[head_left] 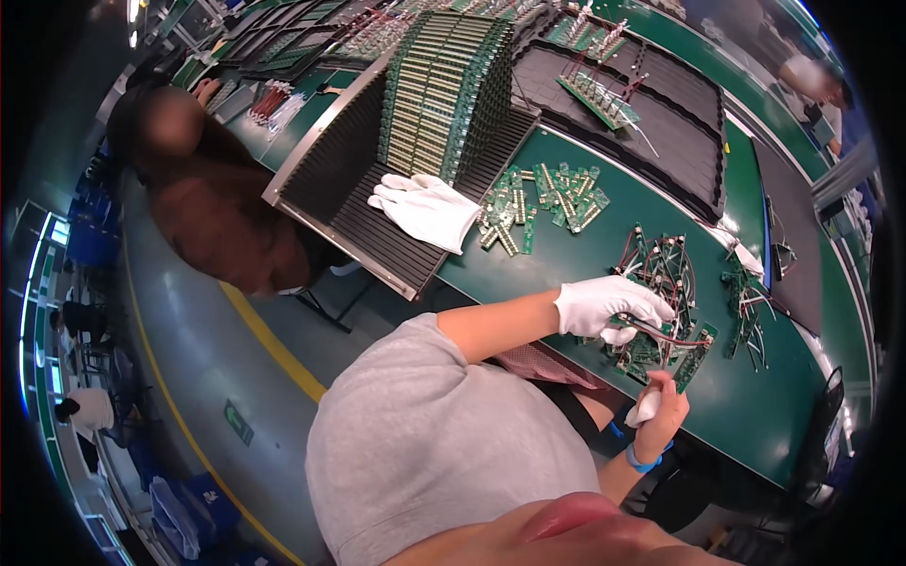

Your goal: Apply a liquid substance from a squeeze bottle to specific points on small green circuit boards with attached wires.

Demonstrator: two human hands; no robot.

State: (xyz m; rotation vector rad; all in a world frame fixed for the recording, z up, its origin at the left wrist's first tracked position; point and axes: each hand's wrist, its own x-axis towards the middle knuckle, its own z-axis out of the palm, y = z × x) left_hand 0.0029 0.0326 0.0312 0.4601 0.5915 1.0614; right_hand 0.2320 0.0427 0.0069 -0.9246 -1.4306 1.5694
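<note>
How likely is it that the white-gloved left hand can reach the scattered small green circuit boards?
Probably yes: only bare green table lies between the white-gloved left hand and the scattered small green circuit boards, though its grip holds wires.

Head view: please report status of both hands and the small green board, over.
Left hand, gloved, pinching wires. Right hand, bare, gripping small green board and white wad. Pile of wired boards close beside; nothing blocks.
</note>
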